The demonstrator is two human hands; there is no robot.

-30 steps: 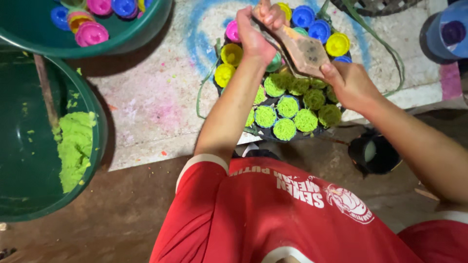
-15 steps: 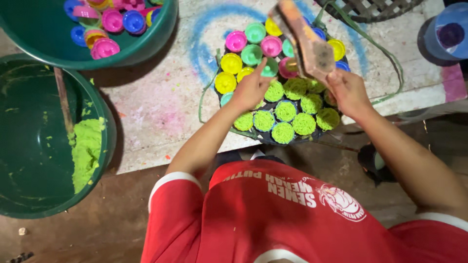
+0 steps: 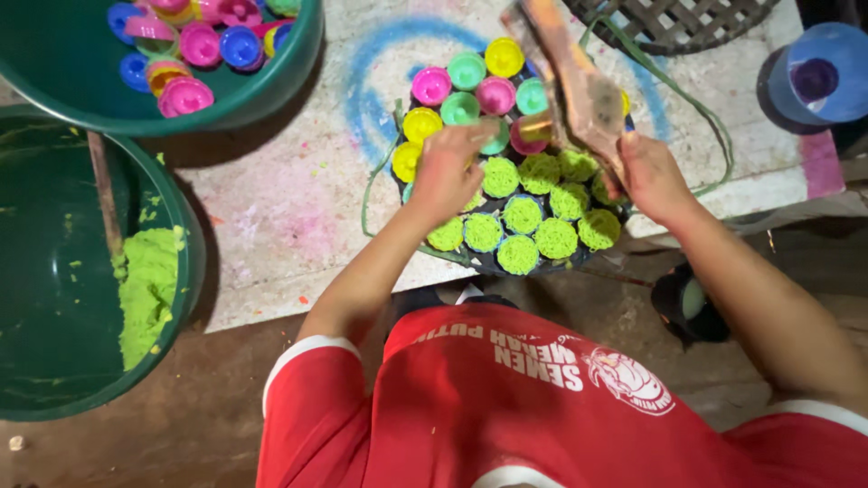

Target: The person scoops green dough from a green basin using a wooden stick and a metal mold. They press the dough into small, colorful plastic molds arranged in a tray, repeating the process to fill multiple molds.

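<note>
A round dark tray (image 3: 479, 262) on the stained board holds several small plastic cups. The near ones are packed with green dough (image 3: 524, 215); the far ones, pink, yellow and teal (image 3: 466, 70), look unfilled. My left hand (image 3: 445, 172) lies over the tray's left side, its fingers curled down onto a cup in the middle. My right hand (image 3: 653, 176) grips the handle of a flat wooden paddle (image 3: 579, 86), smeared with colour, which slants up and away over the tray's right side.
A big green basin (image 3: 181, 298) at the left holds a lump of green dough (image 3: 149, 289) and a wooden stick (image 3: 104, 203). Another green basin (image 3: 289, 68) at the top left holds loose coloured cups. A blue tub (image 3: 818, 77) stands at the top right and a woven basket (image 3: 669, 18) above.
My left hand came off the paddle's end and dropped onto the cups in the tray. The paddle has swung up and to the right in my right hand.
</note>
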